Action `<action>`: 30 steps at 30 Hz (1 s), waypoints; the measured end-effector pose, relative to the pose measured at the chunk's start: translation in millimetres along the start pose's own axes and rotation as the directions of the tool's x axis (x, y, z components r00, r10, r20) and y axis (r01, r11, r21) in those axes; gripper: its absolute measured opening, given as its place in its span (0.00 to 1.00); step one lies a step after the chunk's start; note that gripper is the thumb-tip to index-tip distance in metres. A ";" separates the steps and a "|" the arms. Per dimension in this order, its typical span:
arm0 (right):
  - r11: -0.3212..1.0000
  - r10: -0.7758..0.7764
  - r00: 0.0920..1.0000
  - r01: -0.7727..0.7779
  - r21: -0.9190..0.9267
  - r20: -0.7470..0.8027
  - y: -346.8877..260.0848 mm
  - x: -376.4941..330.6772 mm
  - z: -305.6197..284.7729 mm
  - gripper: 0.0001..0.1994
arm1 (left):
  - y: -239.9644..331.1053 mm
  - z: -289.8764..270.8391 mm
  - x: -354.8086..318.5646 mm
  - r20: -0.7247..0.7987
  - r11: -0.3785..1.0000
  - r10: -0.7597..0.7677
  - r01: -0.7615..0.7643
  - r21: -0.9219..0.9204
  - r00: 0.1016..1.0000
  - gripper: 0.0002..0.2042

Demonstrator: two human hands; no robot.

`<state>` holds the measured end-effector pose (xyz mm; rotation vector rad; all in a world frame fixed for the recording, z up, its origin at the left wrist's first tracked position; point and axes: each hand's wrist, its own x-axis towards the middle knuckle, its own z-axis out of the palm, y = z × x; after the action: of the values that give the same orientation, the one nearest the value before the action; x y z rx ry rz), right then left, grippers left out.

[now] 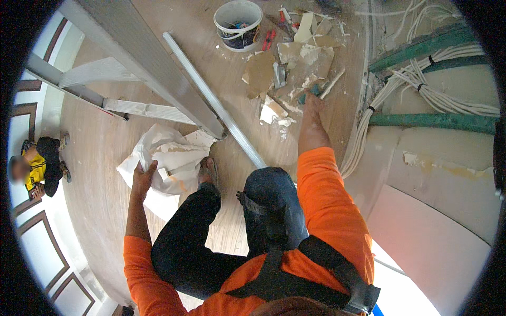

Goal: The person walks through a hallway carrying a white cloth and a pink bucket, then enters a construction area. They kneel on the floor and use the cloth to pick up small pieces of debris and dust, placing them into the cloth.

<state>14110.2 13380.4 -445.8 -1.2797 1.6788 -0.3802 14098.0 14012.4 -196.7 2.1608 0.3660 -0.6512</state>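
My left hand (143, 176) grips the rim of a white plastic sack (171, 150) on the floor by my left foot. Broken pieces of white board show in the sack's mouth. At arm's length, my right hand (312, 104) is down at the near edge of a heap of broken plasterboard (312, 60). Dark green patches show at its fingertips, too small to make out; the fingers themselves are mostly hidden. Smaller white board scraps (273, 109) lie left of this hand.
A metal stepladder (142, 58) stands at left, with a long metal profile (211, 97) on the floor beside it. A white bucket (237, 26) and red-handled tool (269, 39) are beyond. Bundled cables (416, 79) and green conduits (432, 122) line the right. Another person (45, 163) is at far left.
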 end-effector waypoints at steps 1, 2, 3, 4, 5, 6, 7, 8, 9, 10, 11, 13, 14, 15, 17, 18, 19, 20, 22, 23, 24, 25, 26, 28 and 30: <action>1.000 0.005 0.999 -0.005 0.001 0.037 -6.6 -1.9 -2.2 0.37 | 0.3 1.0 1.4 -0.011 1.000 0.008 -0.008 0.013 1.000 0.27; 1.000 0.010 0.997 -0.010 0.001 0.073 -13.0 -3.9 -4.9 0.37 | 1.9 0.4 4.6 -0.010 1.000 0.028 -0.028 0.002 1.000 0.27; 1.000 0.018 0.994 -0.017 -0.005 0.110 -16.9 -8.2 -10.0 0.37 | 1.0 -0.6 5.4 -0.009 0.999 0.042 -0.042 -0.008 0.999 0.27; 0.997 0.030 0.992 -0.038 0.067 0.122 -19.0 -20.6 -16.0 0.36 | -2.0 -0.6 3.2 -0.006 0.999 0.044 -0.044 -0.015 0.999 0.27; 0.988 0.041 0.990 -0.060 0.139 0.133 -21.5 -34.4 -20.4 0.35 | -4.5 -1.1 1.4 -0.013 0.999 0.032 -0.033 -0.042 0.999 0.28; 0.973 0.050 0.989 -0.079 0.215 0.137 -23.2 -44.8 -31.8 0.34 | -1.2 -1.6 0.5 -0.013 0.997 0.026 -0.027 -0.068 1.000 0.28; 0.973 0.043 0.985 -0.080 0.218 0.166 -13.2 -33.3 -40.3 0.32 | 6.1 -1.3 1.9 -0.014 0.995 0.028 -0.030 -0.096 1.000 0.28; 0.972 0.036 0.980 -0.079 0.221 0.194 -2.5 -20.8 -53.5 0.31 | 13.5 0.0 4.2 -0.017 0.992 0.033 -0.035 -0.124 0.999 0.29; 0.972 0.029 0.973 -0.081 0.219 0.230 7.1 -12.3 -67.1 0.29 | 18.0 -1.8 5.0 -0.026 0.988 0.031 -0.035 -0.152 0.999 0.30; 0.967 -0.075 0.948 -0.007 0.255 0.309 9.7 -22.0 -87.8 0.27 | 14.7 -5.4 2.4 -0.048 0.983 0.013 -0.022 -0.180 0.999 0.31; 0.956 -0.181 0.897 0.064 0.285 0.404 12.9 -33.0 -106.8 0.24 | 1.2 -9.8 -1.6 -0.103 0.983 -0.039 0.019 -0.182 0.994 0.34; 0.964 -0.255 0.843 0.180 0.197 0.474 22.4 -23.5 -153.6 0.24 | -2.4 -9.7 2.3 -0.136 0.976 -0.036 0.006 -0.218 0.990 0.37; 0.975 -0.211 0.829 0.139 0.175 0.519 9.1 -53.3 -171.0 0.25 | -3.2 -9.2 -2.3 -0.160 0.961 -0.128 0.082 -0.265 0.979 0.37; 0.984 -0.167 0.788 0.096 0.150 0.593 -12.9 -94.7 -184.7 0.26 | -58.5 -27.5 3.1 -0.279 0.958 -0.155 0.075 -0.278 0.948 0.37; 0.987 -0.161 0.762 0.116 0.112 0.627 -27.5 -101.8 -232.8 0.27 | -9.5 -8.3 4.5 -0.169 0.924 -0.114 0.041 -0.381 0.979 0.36; 0.981 -0.191 0.722 0.170 0.097 0.664 -36.8 -103.8 -250.6 0.28 | -4.8 -9.8 0.5 -0.144 0.919 -0.102 0.037 -0.393 0.984 0.35; 0.948 -0.279 0.648 0.302 0.098 0.709 -43.8 -103.0 -265.1 0.28 | -6.0 -6.7 1.0 -0.195 0.898 -0.153 0.053 -0.438 0.969 0.35; 0.893 -0.363 0.562 0.436 0.106 0.744 -51.8 -100.5 -277.4 0.29 | -5.4 -1.6 -1.4 -0.246 0.916 -0.104 -0.003 -0.400 0.964 0.32; 0.751 -0.463 0.355 0.643 0.147 0.812 -68.9 -110.7 -291.4 0.31 | -6.3 -3.8 -4.9 -0.214 0.861 -0.118 -0.007 -0.508 0.970 0.32; 0.711 -0.449 0.267 0.684 0.161 0.853 -77.9 -120.5 -288.8 0.32 | -8.0 -6.8 -7.6 -0.221 0.847 -0.140 0.002 -0.532 0.965 0.32; 0.661 -0.435 0.175 0.728 0.182 0.883 -88.4 -138.9 -287.4 0.33 | -8.8 -8.0 -8.5 -0.228 0.831 -0.151 -0.001 -0.556 0.962 0.32; 0.651 -0.371 0.103 0.738 0.179 0.923 -102.1 -169.3 -278.3 0.33 | -10.2 -9.4 -9.3 -0.231 0.818 -0.158 -0.004 -0.576 0.960 0.32; 0.641 -0.302 0.033 0.747 0.177 0.953 -116.2 -199.9 -269.4 0.32 | -14.0 -10.0 -10.8 -0.235 0.812 -0.145 -0.020 -0.583 0.961 0.32; 0.464 -0.259 -0.211 0.829 0.313 0.942 -126.3 -257.7 -235.6 0.32 | -23.5 -12.8 -16.0 -0.240 0.804 -0.127 -0.041 -0.593 0.962 0.31; 0.239 -0.204 -0.421 0.854 0.462 0.884 -121.3 -314.5 -194.8 0.32 | -21.7 -15.1 -20.3 -0.189 0.809 -0.122 -0.013 -0.588 0.974 0.34</action>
<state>14017.9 13549.2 -107.4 -2.1249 -0.5723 0.4136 14076.1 14036.9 -191.1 1.6209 0.6577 -0.2698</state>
